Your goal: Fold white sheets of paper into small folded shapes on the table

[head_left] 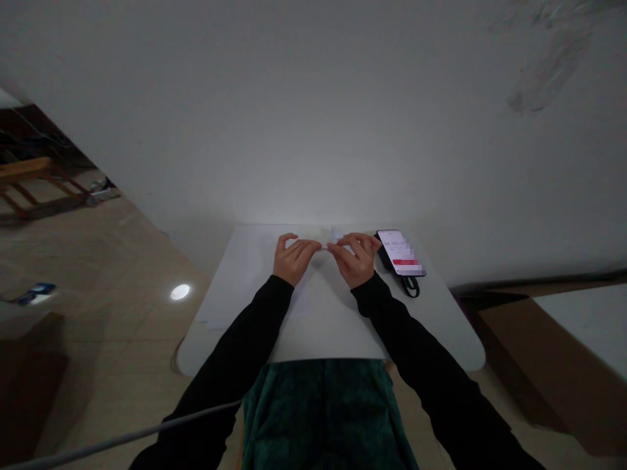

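My left hand [294, 258] and my right hand [355, 259] meet above the far part of a white table [328, 333]. Between their fingertips is a small white strip [325, 247], probably paper, and both hands seem to pinch it. Beneath and beyond my hands lie pale paper sheets [240, 281], with their exact outline faint. Right of my right hand, a smartphone [400, 253] lies with its lit screen up, and a black cord [410, 285] loops from its near end.
A white wall rises just beyond the table. Tiled floor spreads to the left, with a wooden chair [34, 183] far off. A grey cable [147, 424] crosses the lower left, and a brown board [543, 359] stands at the right.
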